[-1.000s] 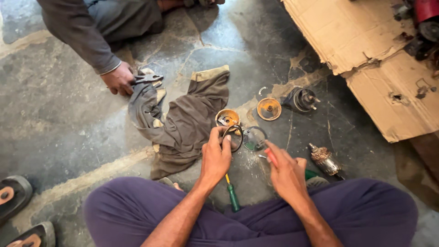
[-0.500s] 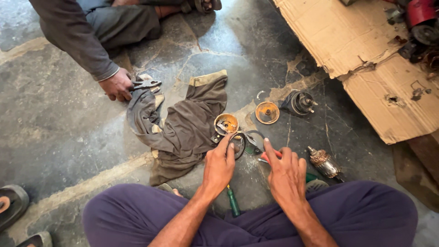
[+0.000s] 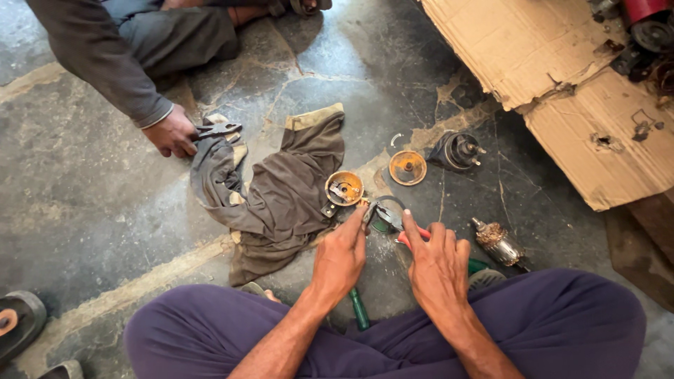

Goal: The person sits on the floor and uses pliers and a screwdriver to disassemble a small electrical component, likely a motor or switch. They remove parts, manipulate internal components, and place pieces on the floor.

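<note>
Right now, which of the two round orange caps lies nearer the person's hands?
The orange cap at the cloth's edge, just above the left hand; the flatter orange disc lies farther off.

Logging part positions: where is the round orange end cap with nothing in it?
In the head view, the flat orange cap lies on the stone floor, right of the rag, left of the black motor housing.

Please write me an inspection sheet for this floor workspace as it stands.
Surface: cracked, stained concrete floor.
Job's things: small metal part at the fingertips of both hands; red-handled tool beneath.
Clutter: brown rag, orange cup-shaped cap, orange disc, dark motor housing, armature, green-handled screwdriver.
Grippers: left hand and right hand on the part.
Cables: nothing seen.
Surroundings: another person's hand holding pliers; torn cardboard; sandals.
</note>
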